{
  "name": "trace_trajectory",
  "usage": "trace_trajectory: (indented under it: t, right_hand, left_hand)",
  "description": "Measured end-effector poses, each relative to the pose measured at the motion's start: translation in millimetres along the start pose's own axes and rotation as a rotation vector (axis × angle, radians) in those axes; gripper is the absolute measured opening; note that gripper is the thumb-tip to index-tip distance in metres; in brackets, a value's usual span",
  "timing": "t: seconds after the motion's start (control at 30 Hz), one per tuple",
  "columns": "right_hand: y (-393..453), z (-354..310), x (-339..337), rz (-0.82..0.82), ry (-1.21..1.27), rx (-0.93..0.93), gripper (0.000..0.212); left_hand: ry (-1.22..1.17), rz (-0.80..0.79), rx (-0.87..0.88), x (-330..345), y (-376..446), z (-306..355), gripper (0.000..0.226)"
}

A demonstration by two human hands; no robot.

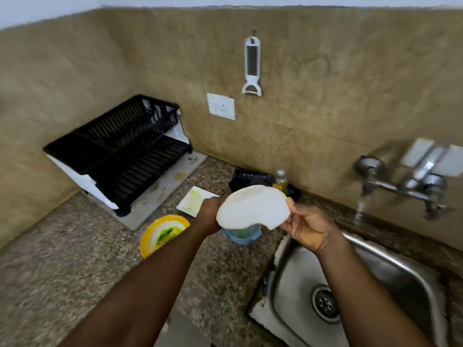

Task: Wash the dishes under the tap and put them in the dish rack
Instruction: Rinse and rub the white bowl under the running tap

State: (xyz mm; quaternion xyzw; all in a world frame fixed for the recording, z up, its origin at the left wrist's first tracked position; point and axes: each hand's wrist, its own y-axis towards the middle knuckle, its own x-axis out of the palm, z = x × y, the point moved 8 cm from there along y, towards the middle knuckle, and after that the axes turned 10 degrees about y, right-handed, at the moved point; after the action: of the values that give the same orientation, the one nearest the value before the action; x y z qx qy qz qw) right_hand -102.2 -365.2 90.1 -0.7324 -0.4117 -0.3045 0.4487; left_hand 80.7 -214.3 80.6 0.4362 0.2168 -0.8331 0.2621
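I hold a white bowl (253, 209) bottom-up above the counter, just left of the sink. My left hand (210, 216) grips its left rim and my right hand (304, 226) grips its right rim. Under the bowl stands a blue cup (241, 236) with green residue, partly hidden. A yellow plate (162, 234) smeared green lies on the counter to the left, and a white square plate (193, 200) with yellow stains lies behind it. The black dish rack (120, 151) stands at the back left with no dishes visible in it. Water runs from the tap (400, 186) on the right wall.
The steel sink (375, 276) with its drain lies at the lower right. A bottle of yellowish liquid (280, 182) and a black holder (250, 180) stand by the wall behind the bowl. A white peeler (252, 66) hangs above a wall socket (221, 106). The rack sits on a mat (162, 189).
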Motion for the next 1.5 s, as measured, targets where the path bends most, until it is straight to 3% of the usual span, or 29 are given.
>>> trace_trajectory:
  t: [0.03, 0.07, 0.17, 0.27, 0.4, 0.53, 0.67, 0.73, 0.9, 1.03, 1.13, 1.23, 1.5]
  right_hand:
    - [15.5, 7.2, 15.3, -0.004, -0.02, 0.0, 0.028]
    - [30.7, 15.4, 29.3, -0.001, -0.034, 0.0, 0.026]
    - [81.7, 48.9, 64.4, -0.032, -0.088, 0.045, 0.04]
    - [141.6, 85.3, 89.1, 0.005, -0.134, 0.086, 0.046]
    - [222.4, 122.1, 116.2, 0.057, -0.096, 0.111, 0.05]
    - [305.6, 149.7, 137.2, 0.068, -0.109, 0.093, 0.046]
    - [384.9, 169.0, 158.7, 0.037, -0.114, 0.051, 0.044]
    - [424.3, 174.6, 168.9, 0.016, -0.107, 0.038, 0.041]
    - [510.2, 188.3, 195.7, 0.016, -0.144, 0.028, 0.032]
    - [557.0, 199.0, 214.8, 0.018, -0.164, 0.032, 0.031]
    - [585.6, 207.8, 226.2, 0.019, -0.204, 0.029, 0.031]
    - [608.4, 219.3, 233.0, 0.028, -0.248, 0.047, 0.038]
    - [633.1, 221.3, 224.1, 0.156, -0.451, 0.017, 0.038]
  left_hand:
    - [0.068, 0.001, -0.014, -15.6, 3.7, -15.8, 0.018]
    - [0.146, 0.002, -0.04, -28.6, 10.7, -38.6, 0.021]
    - [0.335, 0.043, -0.117, -67.2, 34.4, -115.7, 0.027]
    - [0.268, 0.144, -0.288, -116.7, 40.6, -182.6, 0.025]
    - [0.291, 0.142, -0.357, -145.9, 49.8, -247.7, 0.048]
    - [0.176, 0.178, -0.463, -150.4, 72.5, -316.0, 0.042]
    - [0.081, 0.124, -0.547, -136.7, 102.7, -386.1, 0.091]
    - [0.063, 0.096, -0.61, -130.1, 121.8, -420.8, 0.103]
    - [0.05, 0.051, -0.612, -137.5, 156.7, -442.6, 0.105]
    - [-0.072, -0.022, -0.584, -125.4, 172.0, -453.5, 0.092]
    - [-0.118, -0.033, -0.592, -119.0, 176.1, -460.3, 0.1]
    - [-0.093, -0.056, -0.569, -121.0, 183.4, -460.4, 0.084]
    - [-0.087, -0.089, -0.567, -124.6, 187.6, -460.9, 0.073]
